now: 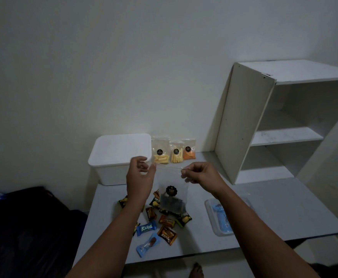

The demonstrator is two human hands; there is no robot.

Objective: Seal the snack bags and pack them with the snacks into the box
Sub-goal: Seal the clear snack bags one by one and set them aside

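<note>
Clear plastic snack bag point(173, 194) is hanging above the counter point(274, 207), held up by both hands at its top edge. Left hand point(140, 174) is pinching the bag's upper left corner, its grip closed on the plastic between thumb and fingers. Right hand point(199, 173) is pinching the upper right corner the same way, grip closed on the bag. Dark contents are sitting in the bag's lower part, under a round black label. Whether the top strip is pressed shut cannot be told.

White box point(116, 159) is standing at the back left of the counter, against the wall, its lid on. Just to its right, three more bags are leaning upright against the wall: a bag of pale yellow sticks point(160, 152), a second yellow-stick bag point(177, 153) and an orange-filled bag point(189, 151), each with a round black label.

Wrapped snacks point(164, 223) are lying scattered on the counter directly below the held bag: brown, black-and-yellow and two blue wrappers, one reading "Kalpa". Clear tray point(221, 217) holding something light blue is sitting to the right, partly behind the right forearm. White shelf unit point(284, 121) is standing at the back right. Bare foot point(196, 270) is showing below the counter's front edge.
</note>
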